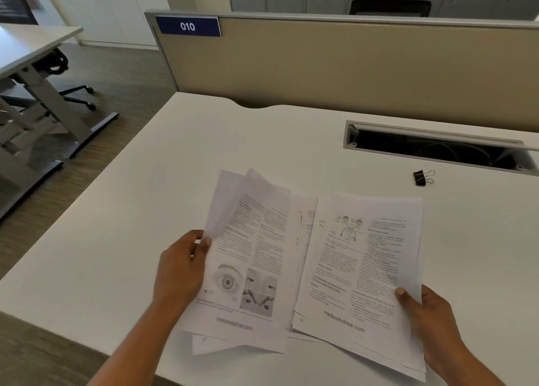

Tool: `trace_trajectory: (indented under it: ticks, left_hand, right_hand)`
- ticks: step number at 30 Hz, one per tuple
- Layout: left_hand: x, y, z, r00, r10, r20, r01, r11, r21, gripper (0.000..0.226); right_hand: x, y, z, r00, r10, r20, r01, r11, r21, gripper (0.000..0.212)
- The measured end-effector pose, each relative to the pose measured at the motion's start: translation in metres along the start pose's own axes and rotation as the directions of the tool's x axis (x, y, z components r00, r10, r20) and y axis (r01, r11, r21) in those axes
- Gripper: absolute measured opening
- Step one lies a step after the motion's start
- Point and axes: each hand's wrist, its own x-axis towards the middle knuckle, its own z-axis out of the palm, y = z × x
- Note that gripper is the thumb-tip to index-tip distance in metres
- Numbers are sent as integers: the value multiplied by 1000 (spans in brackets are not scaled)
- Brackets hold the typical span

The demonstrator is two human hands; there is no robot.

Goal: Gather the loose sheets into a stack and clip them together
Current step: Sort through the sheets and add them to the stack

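Note:
Several printed sheets lie fanned out over the near part of the white desk (145, 210). My left hand (182, 266) grips the left edge of the left sheets (250, 257), whose top page shows an eye drawing. The right sheets (361, 269), with a diagram at the top, are pinched at their right edge by my right hand (428, 312), thumb on top. More pages show in the gap between the two bundles. A black binder clip (423, 177) sits on the desk beyond the papers, to the right, untouched.
An open cable tray (437, 148) is sunk into the desk at the back right. A beige partition (350, 62) with a "010" label closes the far side. Another desk and a chair base stand on the floor to the left.

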Motion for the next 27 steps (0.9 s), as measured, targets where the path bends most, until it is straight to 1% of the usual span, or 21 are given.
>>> trace_trajectory:
  ticks: [4,7,10,13,15,17,21,24,26,27]
  left_hand:
    - [1,-1,-42,989,-35,-144,19,994,-110,12]
    - [-1,6,-73,971,-74,-227,28,980,-198,12]
    - [-4,14,-91,952,-162,-259,59,929,-365,13]
    - [-8,28,-87,959,-198,-203,67,855,-515,10]
    - [-12,39,-74,975,-180,-131,70,806,-588,7]
    - [-17,53,-56,983,-174,-50,101,756,-647,4]
    - [-28,76,-15,985,-151,80,162,675,-720,5]
    - [-36,92,8,982,-107,157,188,679,-710,8]
    - [-40,97,21,977,-95,189,200,705,-680,10]
    - [-40,95,28,979,-96,180,192,735,-650,8]
  right_hand:
    - [0,0,0,1000,23,-18,-23,1000,5,20]
    - [-3,-4,1,999,38,-10,-38,999,12,14]
    - [-7,-13,0,999,33,2,-33,999,9,12]
    - [-10,-26,0,1000,-4,10,4,1000,-3,10]
    - [-13,-35,3,999,-35,34,35,999,-5,10]
    - [-17,-43,7,996,-62,60,62,998,0,11]
    - [-31,-59,15,984,-88,156,81,995,50,10]
    - [-43,-71,18,967,-115,228,96,991,93,15]
    - [-49,-78,17,961,-111,254,85,990,112,8]
    - [-51,-80,16,961,-106,257,79,990,114,8]
